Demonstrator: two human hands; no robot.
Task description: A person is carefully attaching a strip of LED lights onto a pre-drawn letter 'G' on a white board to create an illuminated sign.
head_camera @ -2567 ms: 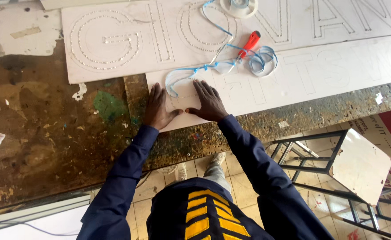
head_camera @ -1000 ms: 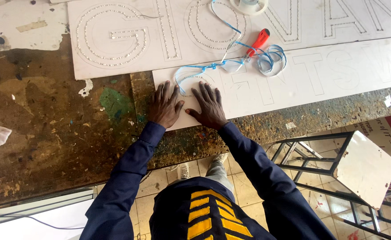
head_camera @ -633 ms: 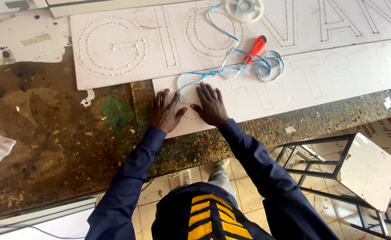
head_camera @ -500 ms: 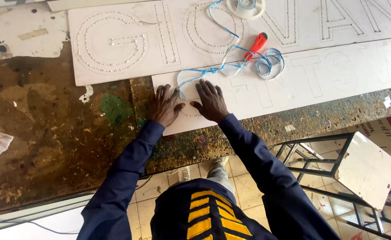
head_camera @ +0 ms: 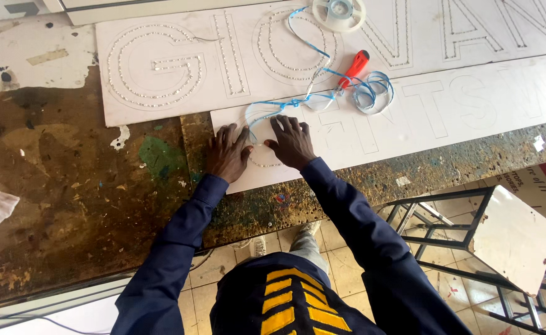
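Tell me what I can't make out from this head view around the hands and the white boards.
- Head view: whatever lies under the left hand and right hand on the near white board; the palms cover it.
- Far white board: its right end is cut off by the frame edge.
- Red-handled tool: its tip is hidden in the blue wire.
- Clear reel: top cropped by the upper edge.

The white letter board lies flat on the stained workbench, with outlined letters on it. A blue wire curls over its left end.
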